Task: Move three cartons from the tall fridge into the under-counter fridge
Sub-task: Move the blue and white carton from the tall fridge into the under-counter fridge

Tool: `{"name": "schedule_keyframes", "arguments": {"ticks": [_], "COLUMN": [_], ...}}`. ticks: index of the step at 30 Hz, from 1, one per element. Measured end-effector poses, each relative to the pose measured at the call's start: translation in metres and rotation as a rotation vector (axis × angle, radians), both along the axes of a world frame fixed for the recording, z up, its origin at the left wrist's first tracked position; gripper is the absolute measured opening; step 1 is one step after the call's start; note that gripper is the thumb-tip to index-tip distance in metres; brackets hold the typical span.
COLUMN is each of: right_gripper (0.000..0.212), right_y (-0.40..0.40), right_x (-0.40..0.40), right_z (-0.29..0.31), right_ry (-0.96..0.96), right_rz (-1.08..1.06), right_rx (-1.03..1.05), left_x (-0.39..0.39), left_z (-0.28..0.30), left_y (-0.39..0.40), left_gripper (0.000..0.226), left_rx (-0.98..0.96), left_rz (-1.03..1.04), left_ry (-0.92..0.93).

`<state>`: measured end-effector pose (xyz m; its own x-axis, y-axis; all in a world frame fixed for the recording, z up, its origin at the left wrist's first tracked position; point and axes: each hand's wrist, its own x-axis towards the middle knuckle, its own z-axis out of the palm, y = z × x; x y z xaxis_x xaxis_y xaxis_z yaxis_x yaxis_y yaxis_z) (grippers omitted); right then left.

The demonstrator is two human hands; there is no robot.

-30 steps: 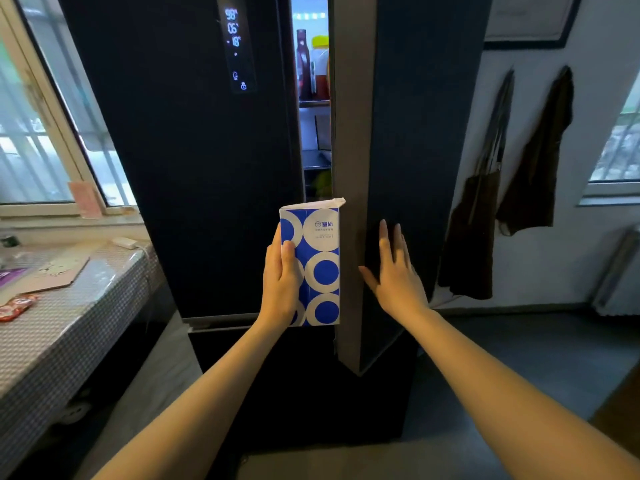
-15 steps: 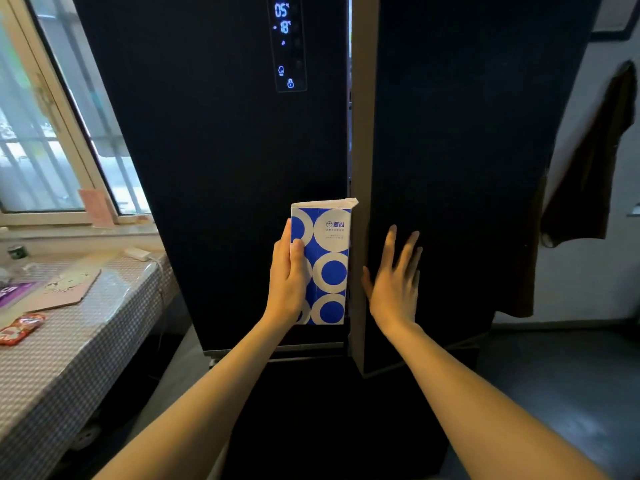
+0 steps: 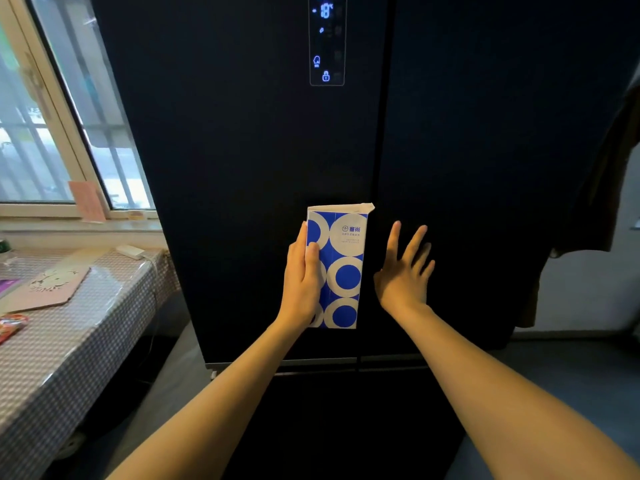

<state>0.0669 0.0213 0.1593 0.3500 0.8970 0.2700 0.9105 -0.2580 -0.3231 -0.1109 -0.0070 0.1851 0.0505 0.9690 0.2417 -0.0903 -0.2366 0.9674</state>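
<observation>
Filling most of the view: tall fridge (image 3: 242, 168), dark, both upper doors flush, top cut off by the frame so only the lower part of the lit control panel (image 3: 327, 46) reads, upper digits lost. Off to the left, counter (image 3: 69, 341) under a checked cover, near end running out of frame, with a pale board (image 3: 48, 285) lying flat and a red packet (image 3: 10, 327) half cut off at the edge. Behind it, window (image 3: 52, 133), outside blurred. Far right, dark garment (image 3: 602, 202) hanging, mostly out of shot. Centre, blue-and-white carton (image 3: 341, 268), upright, in front of the fridge doors near the seam, its left side hidden by the left hand (image 3: 303, 282) wrapped around it, thumb across the front face. Just right of it, right hand (image 3: 405, 271) spread wide, fingers straight, gripping nothing; palm on the right door or just off it, hard to tell.
</observation>
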Motion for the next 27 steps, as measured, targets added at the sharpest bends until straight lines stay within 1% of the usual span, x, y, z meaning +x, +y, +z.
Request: {"name": "schedule_keyframes", "arguments": {"ticks": [3, 6, 8, 9, 11, 14, 16, 17, 20, 22, 24, 27], "right_gripper": [0.123, 0.123, 0.12, 0.116, 0.102, 0.066, 0.051, 0.052, 0.066, 0.065, 0.061, 0.061], "right_y": [0.0, -0.004, -0.008, -0.011, -0.018, -0.026, -0.03, -0.034, -0.046, -0.054, -0.064, -0.08], "right_x": [-0.002, 0.004, 0.01, 0.015, 0.025, 0.044, 0.054, 0.061, 0.078, 0.092, 0.114, 0.155], "right_z": [0.0, 0.001, 0.003, 0.002, -0.001, -0.002, 0.003, 0.006, 0.012, 0.01, 0.008, 0.0], "right_ry": [-0.029, -0.061, -0.071, -0.069, -0.063, -0.004, 0.053, 0.081, 0.183, 0.338, 0.503, 0.661], "right_rz": [-0.02, -0.001, 0.026, 0.039, 0.061, 0.103, 0.135, 0.156, 0.234, 0.252, 0.242, 0.19], "right_rx": [-0.016, -0.03, -0.039, -0.025, 0.078, 0.278, 0.341, 0.356, 0.391, 0.375, 0.352, 0.367], "left_x": [0.002, 0.004, 0.006, 0.008, 0.012, 0.024, 0.036, 0.046, 0.077, 0.1, 0.132, 0.184], "left_z": [-0.001, -0.003, -0.004, -0.005, -0.006, -0.01, -0.013, -0.015, -0.018, -0.02, -0.024, -0.027], "left_y": [0.003, 0.006, 0.007, 0.008, 0.008, 0.008, 0.007, 0.006, 0.001, -0.003, -0.009, -0.02], "left_gripper": [0.079, 0.078, 0.071, 0.065, 0.058, 0.057, 0.057, 0.057, 0.063, 0.065, 0.059, 0.055], "left_rx": [0.003, 0.006, 0.001, -0.005, -0.011, -0.009, -0.003, 0.0, 0.019, 0.041, 0.063, 0.06], "left_rz": [-0.003, -0.006, -0.01, -0.012, -0.02, -0.038, -0.042, -0.049, -0.08, -0.101, -0.128, -0.171], "left_ry": [0.005, 0.008, 0.008, 0.008, 0.001, 0.003, 0.02, 0.027, 0.058, 0.074, 0.093, 0.108]}}
